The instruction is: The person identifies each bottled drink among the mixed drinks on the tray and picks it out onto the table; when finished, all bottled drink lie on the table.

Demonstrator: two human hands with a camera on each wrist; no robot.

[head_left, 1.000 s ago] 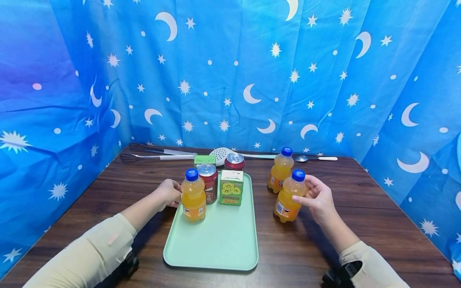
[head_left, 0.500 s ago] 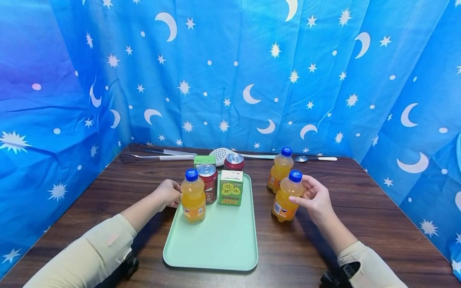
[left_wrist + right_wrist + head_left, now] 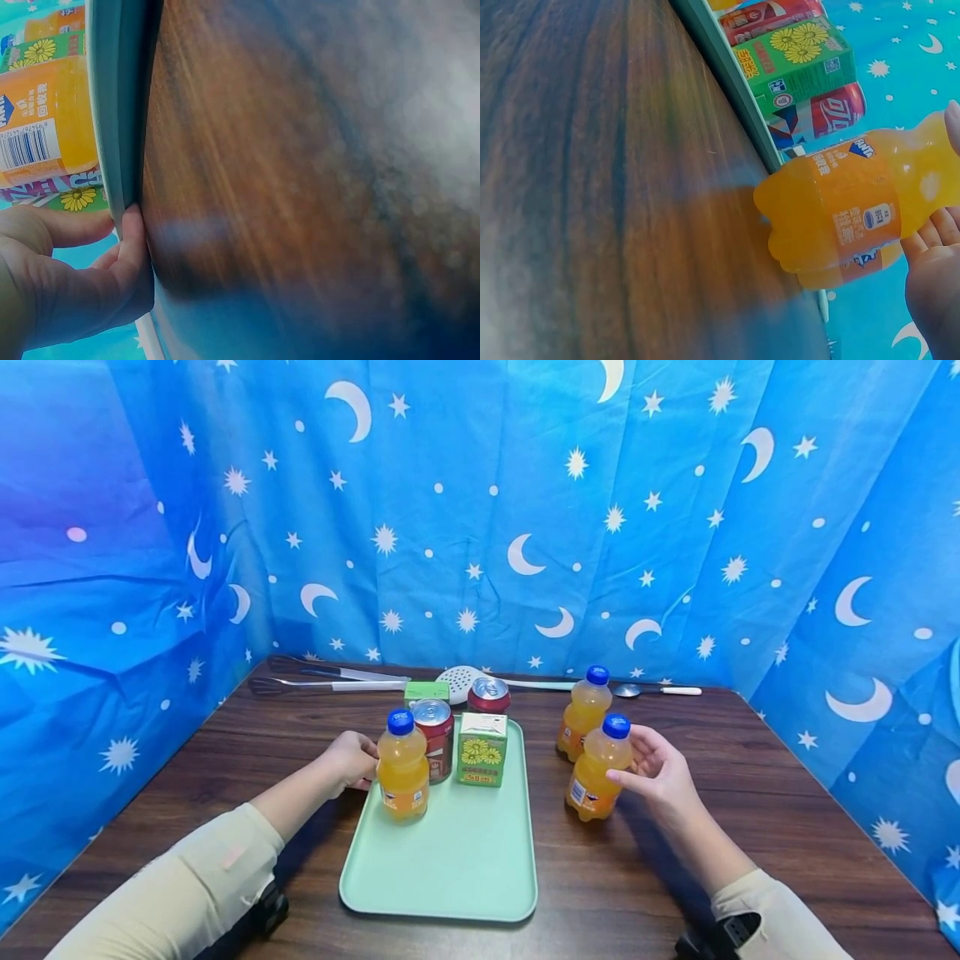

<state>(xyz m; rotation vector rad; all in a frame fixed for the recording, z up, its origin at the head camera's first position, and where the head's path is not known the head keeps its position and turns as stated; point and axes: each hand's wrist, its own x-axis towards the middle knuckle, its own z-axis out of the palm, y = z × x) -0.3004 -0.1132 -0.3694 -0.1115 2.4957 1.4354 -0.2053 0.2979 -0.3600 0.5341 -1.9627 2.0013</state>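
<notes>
My left hand (image 3: 352, 762) pinches the left rim of a pale green tray (image 3: 442, 877) between thumb and fingers, clearest in the left wrist view. An orange soda bottle (image 3: 403, 777) with a blue cap stands on the tray beside that hand. Behind it are a red soda can (image 3: 441, 747), a green drink carton (image 3: 482, 756) with yellow flowers, a second red can (image 3: 488, 695) and another green carton (image 3: 426, 694). To the tray's right, my right hand (image 3: 660, 772) grips another orange soda bottle (image 3: 855, 195), held upright; whether its base touches the table I cannot tell.
A third orange soda bottle (image 3: 584, 718) stands just behind the held one. Along the back of the dark wooden table (image 3: 787, 827) lie a white slotted skimmer (image 3: 459, 683), a spoon (image 3: 630, 691) and other long-handled utensils (image 3: 367, 687). A blue star-patterned cloth (image 3: 480, 510) encloses the back and sides.
The right hand and its bottle have shifted slightly left toward the tray, mostly in the earlier half second. The left hand, the tray and the drinks on it look unmoved.
</notes>
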